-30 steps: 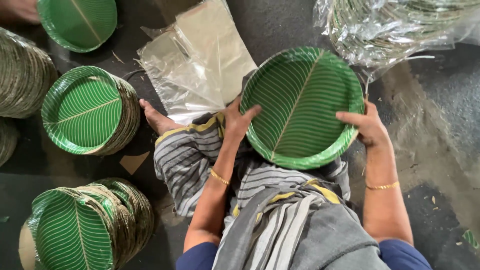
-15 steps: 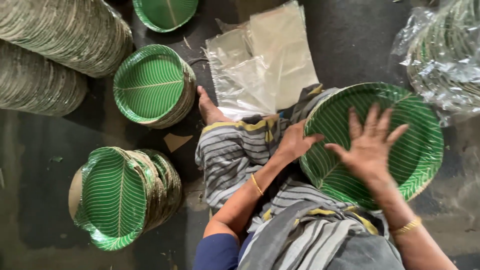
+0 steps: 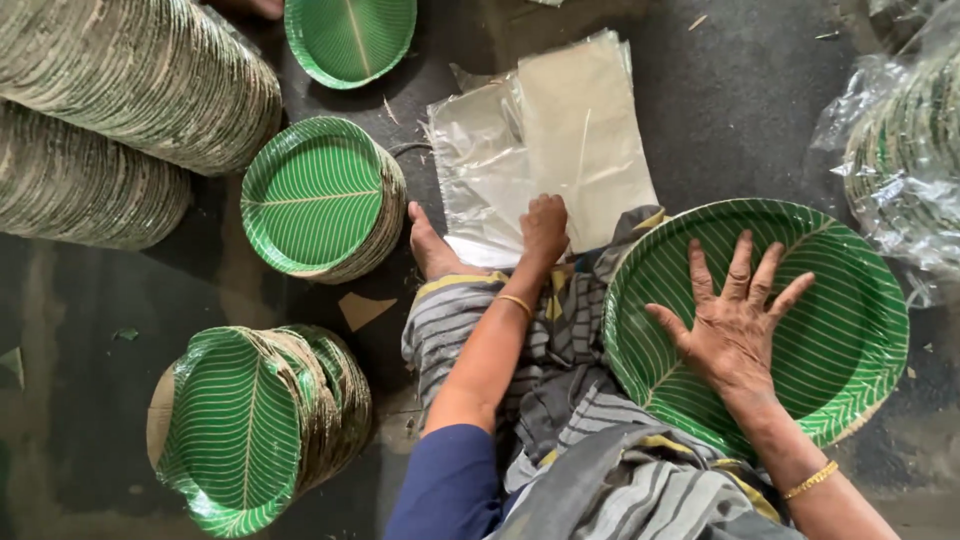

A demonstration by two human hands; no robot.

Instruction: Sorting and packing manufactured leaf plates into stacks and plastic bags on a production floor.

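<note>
A round green plate (image 3: 800, 330), ribbed pale like a leaf, is being pressed on the lap by the right hand (image 3: 735, 325), fingers splayed flat. Left of the plate, clear plastic bags (image 3: 540, 150) are being pinched by the closed left hand (image 3: 543, 228).

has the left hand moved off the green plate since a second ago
Yes. The left hand left the plate's rim and now reaches forward onto the clear plastic bags.

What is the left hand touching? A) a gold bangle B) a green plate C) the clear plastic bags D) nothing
C: the left hand is closed on the edge of the clear plastic bags lying on the floor, while the right hand lies spread flat on the green plate.
</note>
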